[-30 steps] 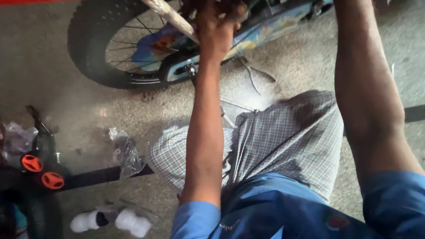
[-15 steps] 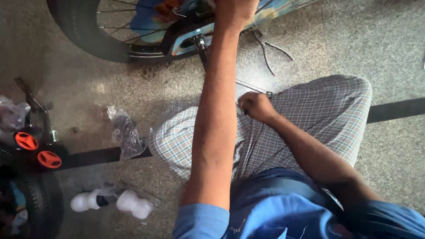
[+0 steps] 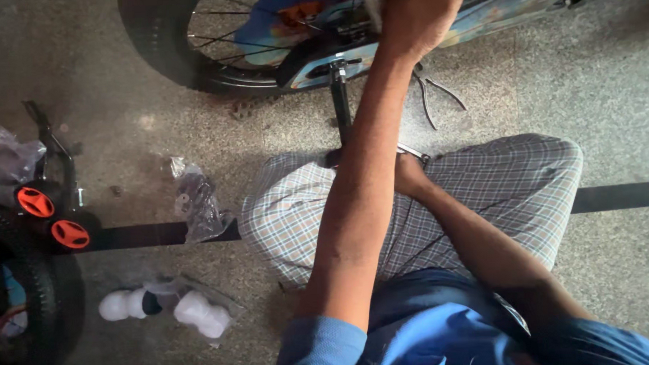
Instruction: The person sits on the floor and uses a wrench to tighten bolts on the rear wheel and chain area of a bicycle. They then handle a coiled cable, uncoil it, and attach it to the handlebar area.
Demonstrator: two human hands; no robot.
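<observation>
Two hands | left hand (image 3: 419, 17) clamped on bike frame (image 3: 505, 14); right hand (image 3: 409, 174) closed around spanner (image 3: 412, 152)

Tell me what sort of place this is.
Probably a bicycle repair or assembly spot on a speckled stone floor. A small bicycle lies there, pliers beside it, two orange-hubbed training wheels and plastic bags of parts nearby. The left hand grips the bicycle.
</observation>
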